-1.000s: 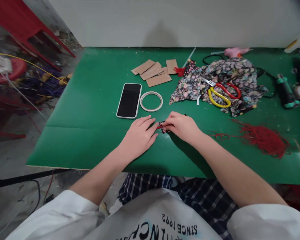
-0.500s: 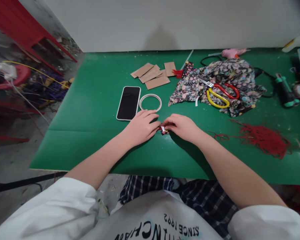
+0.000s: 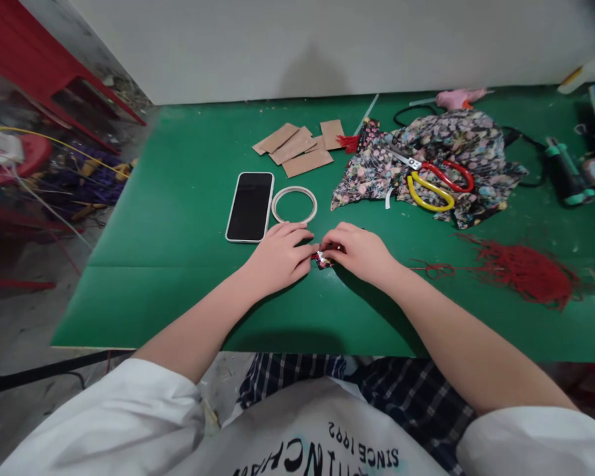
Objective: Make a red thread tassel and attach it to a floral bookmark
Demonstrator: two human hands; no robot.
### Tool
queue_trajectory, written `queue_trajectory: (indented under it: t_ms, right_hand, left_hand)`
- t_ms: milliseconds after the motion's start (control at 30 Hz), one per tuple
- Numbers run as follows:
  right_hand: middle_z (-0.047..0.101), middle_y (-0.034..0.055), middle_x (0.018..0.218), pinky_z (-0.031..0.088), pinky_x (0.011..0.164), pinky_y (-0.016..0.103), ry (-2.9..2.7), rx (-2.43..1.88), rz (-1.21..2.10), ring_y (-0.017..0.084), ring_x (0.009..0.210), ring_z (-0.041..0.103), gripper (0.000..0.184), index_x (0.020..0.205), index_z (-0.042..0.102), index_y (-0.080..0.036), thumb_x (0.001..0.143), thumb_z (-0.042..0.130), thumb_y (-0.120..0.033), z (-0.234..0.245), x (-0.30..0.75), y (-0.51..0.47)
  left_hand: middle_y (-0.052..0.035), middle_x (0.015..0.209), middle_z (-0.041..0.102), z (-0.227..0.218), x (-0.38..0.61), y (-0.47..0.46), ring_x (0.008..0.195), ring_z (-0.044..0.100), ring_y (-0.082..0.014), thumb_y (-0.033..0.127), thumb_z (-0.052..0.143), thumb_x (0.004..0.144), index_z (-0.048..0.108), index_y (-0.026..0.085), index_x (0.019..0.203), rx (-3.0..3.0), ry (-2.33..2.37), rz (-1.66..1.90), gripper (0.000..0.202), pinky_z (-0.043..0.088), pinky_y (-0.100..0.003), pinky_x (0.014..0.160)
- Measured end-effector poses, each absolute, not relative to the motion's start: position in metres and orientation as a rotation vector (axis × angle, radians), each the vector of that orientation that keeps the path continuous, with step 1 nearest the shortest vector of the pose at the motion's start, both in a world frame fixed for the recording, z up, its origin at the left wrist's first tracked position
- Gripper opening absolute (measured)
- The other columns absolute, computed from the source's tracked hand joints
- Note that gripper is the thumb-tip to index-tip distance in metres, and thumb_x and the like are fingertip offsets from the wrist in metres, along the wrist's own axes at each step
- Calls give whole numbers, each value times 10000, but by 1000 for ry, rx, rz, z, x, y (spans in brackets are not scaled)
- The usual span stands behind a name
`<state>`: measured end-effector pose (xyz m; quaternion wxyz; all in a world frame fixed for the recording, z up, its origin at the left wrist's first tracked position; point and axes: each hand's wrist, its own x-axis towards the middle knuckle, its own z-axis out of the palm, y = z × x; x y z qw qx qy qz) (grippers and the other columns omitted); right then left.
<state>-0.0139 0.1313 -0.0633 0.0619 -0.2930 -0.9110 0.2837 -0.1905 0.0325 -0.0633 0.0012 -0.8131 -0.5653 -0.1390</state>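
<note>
A small piece of floral fabric (image 3: 324,264) lies on the green table top between my two hands, with a white patch on its upper face and a bit of red at its left end. My left hand (image 3: 283,256) rests palm down, thumb and index finger closed on the left end of the piece. From the other side, my right hand (image 3: 359,252) pinches at the white patch with thumb and curled fingers. Those fingertips partly hide the piece. Just beyond my left hand are a roll of white tape (image 3: 313,198) and a phone (image 3: 250,208) with a dark screen.
Several brown cardboard pieces (image 3: 307,164) lie at the back. Scissors (image 3: 431,182) with red and yellow handles rest on crumpled floral cloth (image 3: 367,178). A pink glue gun (image 3: 459,99) is behind it. At the right are red threads (image 3: 530,271) and a black-and-green tool (image 3: 568,175).
The view has shifted slightly. My right fingers have moved a little over the white patch; both hands stay at the small fabric piece.
</note>
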Motion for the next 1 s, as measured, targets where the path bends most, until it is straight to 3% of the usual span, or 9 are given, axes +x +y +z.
queue_trajectory:
  t_ms: [333,467,733,1000]
  right_hand:
    - [607,-13,849,328,596,232,-2822,-792,733,93,689,532,178,807,699,-250,854,532,-292,-63,-15,124]
    - [611,-11,839,348,626,222,-2803,-838,912,98,724,547,127,772,681,-227,826,569,-249,-60,-17,126]
    - [588,0,792,364,659,223,-2801,-824,1008,115,742,537,50,800,651,-209,790,606,-227,-60,-17,132]
    - [557,-3,717,372,676,215,-2720,-781,1091,103,699,515,74,765,636,-177,784,570,-148,-60,-13,140]
  left_hand:
    - [-106,1145,607,-65,-188,27,1218,471,-280,239,477,868,682,189,1042,-2517,-1860,-469,273,386,-476,1016]
    - [-113,1175,595,-65,-191,25,1232,456,-284,246,475,876,664,192,1080,-2553,-1841,-439,284,397,-476,1002]
    - [-59,1044,694,-63,-189,24,1069,583,-212,242,475,881,662,143,1028,-2553,-1653,-697,258,433,-387,955]
    - [-45,1030,692,-59,-183,23,1099,558,-241,328,453,898,644,171,1068,-2671,-1640,-418,300,332,-452,1023]
